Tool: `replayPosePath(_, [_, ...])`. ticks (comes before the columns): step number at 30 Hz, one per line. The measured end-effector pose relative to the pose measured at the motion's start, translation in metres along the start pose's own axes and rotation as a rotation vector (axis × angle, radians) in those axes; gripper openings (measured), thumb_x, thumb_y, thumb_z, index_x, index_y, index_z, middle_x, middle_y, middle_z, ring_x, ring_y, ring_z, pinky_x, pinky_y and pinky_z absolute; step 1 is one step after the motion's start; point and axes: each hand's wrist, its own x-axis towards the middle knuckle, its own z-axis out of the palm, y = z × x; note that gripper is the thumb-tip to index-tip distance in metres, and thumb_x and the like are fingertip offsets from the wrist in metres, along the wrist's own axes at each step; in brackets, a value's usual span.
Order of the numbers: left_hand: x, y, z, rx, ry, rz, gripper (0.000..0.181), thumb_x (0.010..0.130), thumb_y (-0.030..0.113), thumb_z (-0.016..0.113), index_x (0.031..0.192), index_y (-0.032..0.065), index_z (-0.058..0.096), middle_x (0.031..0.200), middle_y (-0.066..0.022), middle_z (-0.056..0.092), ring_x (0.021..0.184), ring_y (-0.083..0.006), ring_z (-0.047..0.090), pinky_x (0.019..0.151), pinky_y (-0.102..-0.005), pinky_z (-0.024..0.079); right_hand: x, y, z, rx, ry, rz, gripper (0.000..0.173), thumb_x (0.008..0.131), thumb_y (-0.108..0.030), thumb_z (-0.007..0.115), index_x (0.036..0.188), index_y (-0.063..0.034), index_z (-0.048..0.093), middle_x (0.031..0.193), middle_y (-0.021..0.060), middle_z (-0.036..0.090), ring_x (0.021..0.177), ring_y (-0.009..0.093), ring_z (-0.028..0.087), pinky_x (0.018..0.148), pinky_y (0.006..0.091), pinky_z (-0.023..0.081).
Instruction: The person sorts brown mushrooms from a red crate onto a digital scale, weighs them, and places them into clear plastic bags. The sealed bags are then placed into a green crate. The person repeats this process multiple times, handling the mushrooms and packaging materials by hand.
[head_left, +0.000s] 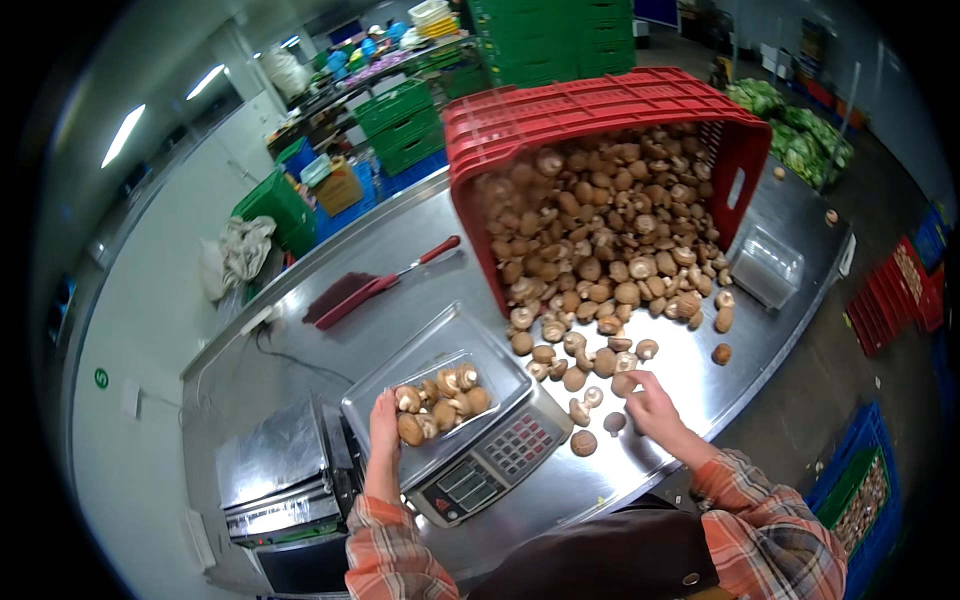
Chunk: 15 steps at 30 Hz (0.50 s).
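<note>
On the steel pan of a digital weighing scale (517, 450) sits a clear plastic tray (489, 382) with several brown shiitake mushrooms (444, 412), caps and pale stems facing various ways. My left hand (384, 431) grips the tray's left end, its fingertips beside the mushrooms. To the right of the scale, my right hand (654, 409) is over the steel table, its fingertips closed on a brown mushroom (622, 384). Loose mushrooms (583, 442) lie around it. Behind them a red plastic crate (600, 101) rests on its side, and a heap of mushrooms (600, 217) spills from its mouth.
Clear empty trays (766, 266) are stacked right of the crate. A red-handled brush and dustpan (360, 296) lie at the table's back left. A film-wrapping machine (277, 465) stands left of the scale. Green crates (401, 124) and lettuce-like greens (795, 127) are beyond the table (675, 450).
</note>
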Motion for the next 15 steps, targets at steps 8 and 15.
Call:
replayPosePath(8, [-0.027,0.01,-0.039,0.411,0.323,0.237,0.039,0.095,0.028,0.041,0.119,-0.0012,0.05,0.114,-0.0152,0.055,0.108,-0.0213,0.05,0.094,-0.0319,0.037,-0.06,0.066,-0.035,-0.668,-0.154,0.085,0.042,0.082,-0.016,0.057,0.12,0.0006,0.049,0.121,0.0241,0.046,0.109,0.04,0.046,0.094,0.0424,0.039])
replayPosePath(15, [-0.09,0.018,-0.032,0.811,0.128,0.316,0.065,0.078,0.026,0.065,0.132,0.0011,0.038,0.129,-0.0199,0.045,0.12,-0.0322,0.042,0.102,-0.0386,0.032,-0.062,0.049,-0.026,-0.717,-0.269,0.08,0.05,0.08,-0.007,0.057,0.125,0.0032,0.039,0.121,0.0242,0.046,0.111,0.039,0.045,0.094,0.042,0.039])
